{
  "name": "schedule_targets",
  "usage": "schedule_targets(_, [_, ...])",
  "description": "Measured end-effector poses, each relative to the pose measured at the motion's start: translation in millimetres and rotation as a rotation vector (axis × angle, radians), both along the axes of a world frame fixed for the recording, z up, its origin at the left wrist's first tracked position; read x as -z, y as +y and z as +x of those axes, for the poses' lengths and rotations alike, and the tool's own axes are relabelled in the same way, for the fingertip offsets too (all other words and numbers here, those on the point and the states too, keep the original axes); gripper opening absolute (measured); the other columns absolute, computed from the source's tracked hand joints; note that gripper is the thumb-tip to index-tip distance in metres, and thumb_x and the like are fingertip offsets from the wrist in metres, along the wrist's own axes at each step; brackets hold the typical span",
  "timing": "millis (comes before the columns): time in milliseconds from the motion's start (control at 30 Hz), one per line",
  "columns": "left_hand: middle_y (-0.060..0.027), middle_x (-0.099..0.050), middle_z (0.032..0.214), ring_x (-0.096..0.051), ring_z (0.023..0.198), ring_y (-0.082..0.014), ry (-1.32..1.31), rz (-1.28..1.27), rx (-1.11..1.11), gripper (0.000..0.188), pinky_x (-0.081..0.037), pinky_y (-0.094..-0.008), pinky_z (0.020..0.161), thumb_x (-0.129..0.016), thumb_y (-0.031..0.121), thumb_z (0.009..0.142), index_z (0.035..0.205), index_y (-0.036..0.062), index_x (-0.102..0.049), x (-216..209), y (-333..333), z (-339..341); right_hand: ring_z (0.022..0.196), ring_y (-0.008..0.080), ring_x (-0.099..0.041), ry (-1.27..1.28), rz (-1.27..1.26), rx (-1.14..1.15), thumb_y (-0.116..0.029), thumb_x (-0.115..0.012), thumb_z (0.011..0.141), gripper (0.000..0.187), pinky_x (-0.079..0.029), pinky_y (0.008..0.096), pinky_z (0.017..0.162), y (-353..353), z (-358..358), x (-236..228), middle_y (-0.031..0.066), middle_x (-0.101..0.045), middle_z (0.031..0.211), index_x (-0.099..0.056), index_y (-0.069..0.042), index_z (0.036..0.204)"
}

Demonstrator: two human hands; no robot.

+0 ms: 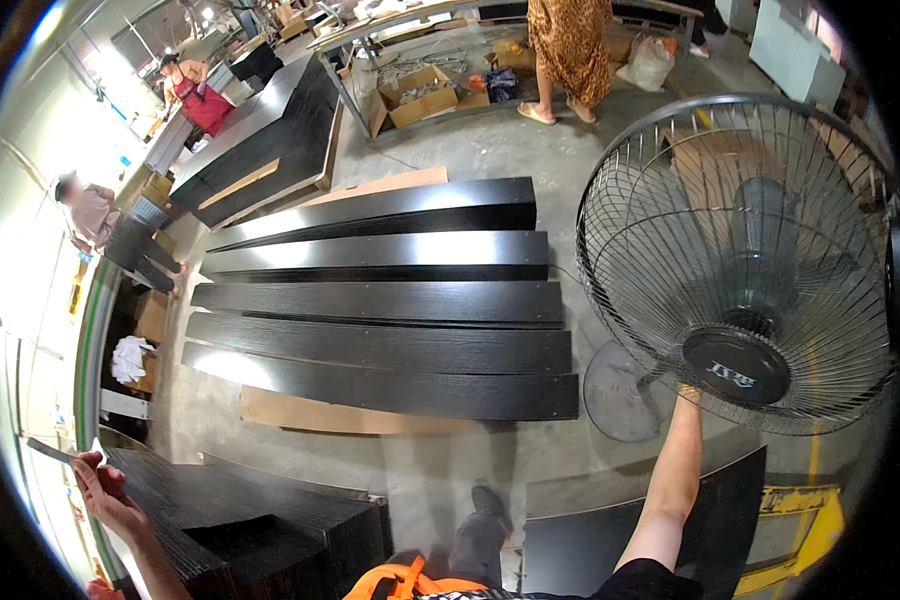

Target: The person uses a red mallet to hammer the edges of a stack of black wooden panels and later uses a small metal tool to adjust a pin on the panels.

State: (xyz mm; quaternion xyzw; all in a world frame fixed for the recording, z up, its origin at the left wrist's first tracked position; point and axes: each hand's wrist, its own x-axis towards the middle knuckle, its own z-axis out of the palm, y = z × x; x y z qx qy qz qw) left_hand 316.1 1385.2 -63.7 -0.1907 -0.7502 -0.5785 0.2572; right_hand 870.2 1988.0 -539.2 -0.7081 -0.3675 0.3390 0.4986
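Observation:
My left hand [110, 492] is raised at the far left, its fingers pinched on a thin dark strip [52, 450]; a small white piece shows by the fingertips. Below it lies a stack of black boards [270, 515]. My right arm reaches forward to a large black pedestal fan [735, 365]. Only a little of my right hand [690, 394] shows under the fan's hub, and its fingers are hidden behind the wire guard. Left of the fan, several long black panels [390, 350] lie side by side in stacks.
Brown cardboard [340, 412] lies under the panels. The fan's round base [620, 395] stands on the floor. A yellow metal frame [800, 530] is at lower right beside a dark board [630, 525]. Workers stand at the far left and back, near a workbench [500, 22] and a black panel stack [260, 140].

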Motion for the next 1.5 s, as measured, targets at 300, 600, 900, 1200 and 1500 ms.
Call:
schedule_targets(300, [-0.001, -0.055, 0.075, -0.046, 0.061, -0.0056, 0.017, 0.284, -0.055, 0.029, -0.038, -0.0192, 0.055, -0.044, 0.029, 0.099, 0.097, 0.0036, -0.059, -16.6, -18.7, 11.0, 0.113, 0.0236, -0.049, -0.035, 0.093, -0.084, -0.042, -0.06, 0.082, 0.055, -0.038, 0.0359, 0.095, 67.8, -20.3, -120.6, 0.0124, -0.054, 0.123, -0.051, -0.006, 0.122])
schedule_targets(600, [0.0012, -0.048, 0.068, -0.042, 0.059, -0.0052, -0.029, 0.274, -0.099, 0.033, -0.034, -0.019, 0.055, -0.041, 0.033, 0.099, 0.093, 0.0043, -0.057, -23.5, 150.1, 59.3, 0.112, 0.0236, -0.05, 0.039, 0.061, -0.211, -0.041, -0.061, 0.082, 0.054, -0.038, 0.0361, 0.095, 183.9, -100.2, -103.5, 0.0124, -0.055, 0.122, -0.052, -0.006, 0.121])
schedule_targets(900, [-0.0027, -0.058, 0.084, -0.046, 0.06, -0.0051, -0.035, 0.224, -0.141, 0.029, -0.038, -0.0182, 0.053, -0.043, 0.029, 0.098, 0.099, 0.0041, -0.057, -41.3, 231.0, 82.5, 0.111, 0.0236, -0.05, 0.052, 0.143, -0.304, -0.041, -0.061, 0.081, 0.053, -0.039, 0.0362, 0.094, 338.5, -169.1, -132.9, 0.0123, -0.056, 0.12, -0.053, -0.005, 0.119])
schedule_targets(1200, [-0.0015, -0.056, 0.083, -0.047, 0.06, -0.0052, -0.087, 0.249, -0.329, 0.029, -0.039, -0.0173, 0.052, -0.043, 0.029, 0.099, 0.099, 0.0045, -0.057, -46.0, 264.1, 99.7, 0.11, 0.0237, -0.051, 0.01, 0.296, -0.368, -0.04, -0.062, 0.081, 0.052, -0.039, 0.0364, 0.093, 449.9, -197.2, -235.0, 0.0123, -0.056, 0.119, -0.054, -0.005, 0.118])
schedule_targets(1500, [-0.001, -0.057, 0.082, -0.05, 0.061, -0.0057, -0.15, 0.298, -0.255, 0.029, -0.042, -0.019, 0.054, -0.043, 0.029, 0.099, 0.094, 0.0052, -0.058, -28.9, 290.5, 96.2, 0.109, 0.0237, -0.051, -0.123, 0.482, -0.414, -0.04, -0.063, 0.08, 0.051, -0.039, 0.0366, 0.093, 510.2, -176.9, -412.7, 0.0123, -0.057, 0.117, -0.055, -0.005, 0.116])
